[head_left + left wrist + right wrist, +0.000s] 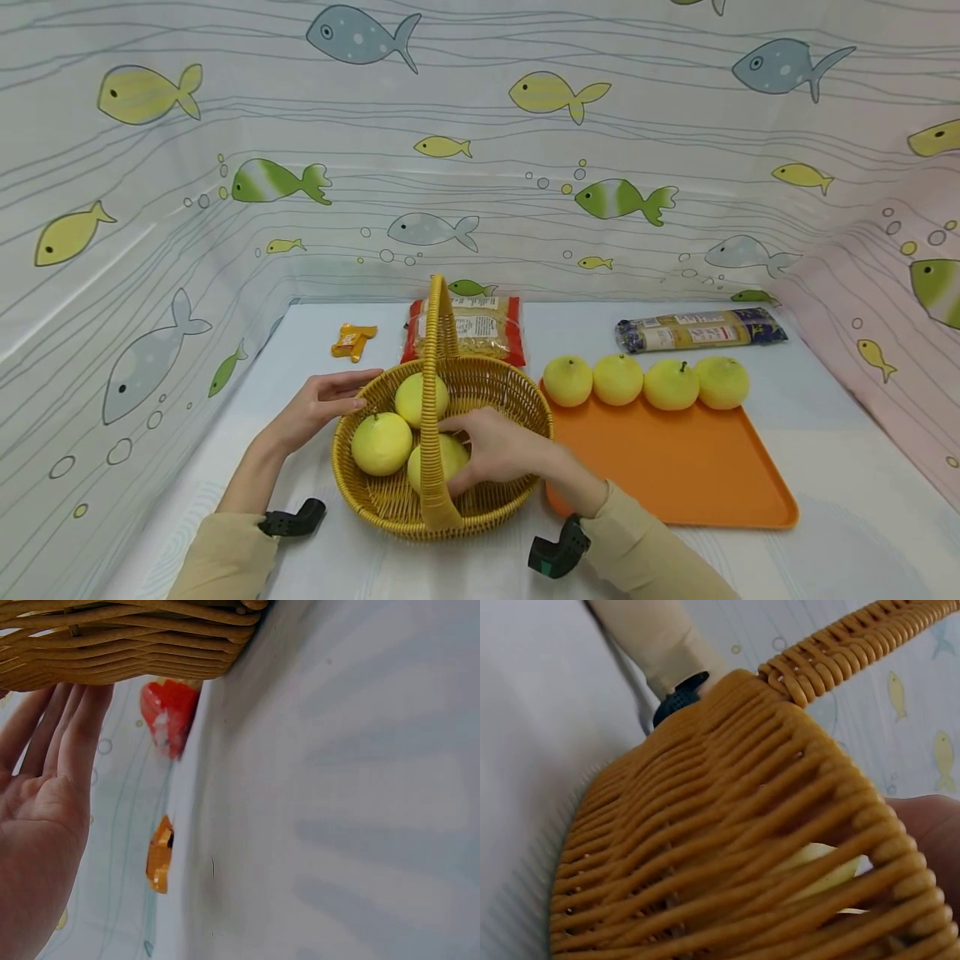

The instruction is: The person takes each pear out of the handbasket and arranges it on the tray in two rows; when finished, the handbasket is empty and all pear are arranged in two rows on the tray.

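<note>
The right hand (498, 450) reaches into the wicker basket (517, 400) and curls its fingers round the nearest of three yellow pears (442, 462), under the basket's upright handle (433, 392). The left hand (318, 404) rests flat against the basket's outer wall with its fingers straight and together, as the left wrist view confirms. The fruit could likely knock the handle on its way up, or the light basket could slide or tip if the left hand eases off; the grasped pear's smooth skin may also slip in a shallow grip. Just right of the basket lies an orange tray (675, 475), with four more pears (645, 382) lined along its far edge. Farther back lie a red noodle packet (487, 329), a long pasta packet (697, 329) and a small orange wrapper (352, 340). The table (840, 417) is covered in pale cloth, fenced by a curtain (480, 167) printed with fish.
</note>
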`<control>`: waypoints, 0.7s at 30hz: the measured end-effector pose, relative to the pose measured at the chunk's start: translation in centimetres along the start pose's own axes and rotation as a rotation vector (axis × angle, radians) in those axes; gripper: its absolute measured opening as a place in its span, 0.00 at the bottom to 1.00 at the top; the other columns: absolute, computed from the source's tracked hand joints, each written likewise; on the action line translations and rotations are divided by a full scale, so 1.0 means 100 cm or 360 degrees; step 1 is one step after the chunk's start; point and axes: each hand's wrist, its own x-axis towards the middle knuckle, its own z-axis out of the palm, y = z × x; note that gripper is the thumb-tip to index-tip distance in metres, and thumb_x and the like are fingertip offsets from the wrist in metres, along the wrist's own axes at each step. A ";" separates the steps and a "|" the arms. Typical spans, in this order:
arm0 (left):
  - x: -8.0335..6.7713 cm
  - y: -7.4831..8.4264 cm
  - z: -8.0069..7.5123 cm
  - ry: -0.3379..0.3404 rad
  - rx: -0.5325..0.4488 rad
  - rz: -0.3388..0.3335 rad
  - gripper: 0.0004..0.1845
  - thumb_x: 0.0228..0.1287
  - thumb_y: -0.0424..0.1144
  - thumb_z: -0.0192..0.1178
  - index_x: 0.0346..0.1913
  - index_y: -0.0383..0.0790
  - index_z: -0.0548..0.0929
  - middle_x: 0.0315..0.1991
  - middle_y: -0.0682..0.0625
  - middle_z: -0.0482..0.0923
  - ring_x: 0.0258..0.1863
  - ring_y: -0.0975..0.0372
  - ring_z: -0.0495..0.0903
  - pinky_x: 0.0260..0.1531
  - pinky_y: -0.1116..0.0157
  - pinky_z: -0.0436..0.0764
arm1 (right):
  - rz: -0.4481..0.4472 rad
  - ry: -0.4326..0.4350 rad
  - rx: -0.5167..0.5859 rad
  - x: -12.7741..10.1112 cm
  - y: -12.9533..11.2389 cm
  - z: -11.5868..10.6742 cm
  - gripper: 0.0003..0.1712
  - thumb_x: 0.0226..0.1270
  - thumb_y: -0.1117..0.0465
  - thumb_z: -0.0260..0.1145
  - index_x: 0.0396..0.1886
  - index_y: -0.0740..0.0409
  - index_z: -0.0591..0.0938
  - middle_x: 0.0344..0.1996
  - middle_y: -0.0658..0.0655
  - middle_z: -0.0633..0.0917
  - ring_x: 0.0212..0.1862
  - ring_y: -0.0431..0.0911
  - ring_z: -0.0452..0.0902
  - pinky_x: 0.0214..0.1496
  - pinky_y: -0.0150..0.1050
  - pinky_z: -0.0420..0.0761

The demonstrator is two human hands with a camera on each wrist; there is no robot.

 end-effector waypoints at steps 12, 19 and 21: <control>0.001 0.000 0.001 -0.0002 0.0005 -0.0007 0.27 0.70 0.32 0.57 0.70 0.29 0.69 0.64 0.56 0.78 0.59 0.69 0.79 0.55 0.72 0.78 | 0.0066 0.0017 0.0050 -0.001 0.010 -0.008 0.40 0.46 0.45 0.83 0.60 0.52 0.82 0.51 0.45 0.84 0.51 0.36 0.77 0.56 0.34 0.78; -0.001 0.001 0.001 -0.0004 0.0013 0.0011 0.27 0.70 0.31 0.57 0.70 0.29 0.69 0.64 0.55 0.77 0.59 0.69 0.79 0.55 0.71 0.78 | 0.0029 0.0057 0.0061 -0.003 0.013 -0.013 0.35 0.46 0.49 0.83 0.57 0.47 0.83 0.48 0.41 0.85 0.48 0.35 0.78 0.53 0.34 0.78; -0.001 0.002 0.001 -0.0003 0.0024 0.0014 0.27 0.70 0.32 0.57 0.71 0.29 0.69 0.65 0.54 0.77 0.59 0.69 0.79 0.55 0.72 0.78 | 0.0035 0.0063 0.0054 -0.004 0.014 -0.015 0.35 0.46 0.49 0.83 0.57 0.46 0.83 0.48 0.41 0.85 0.48 0.36 0.78 0.53 0.35 0.78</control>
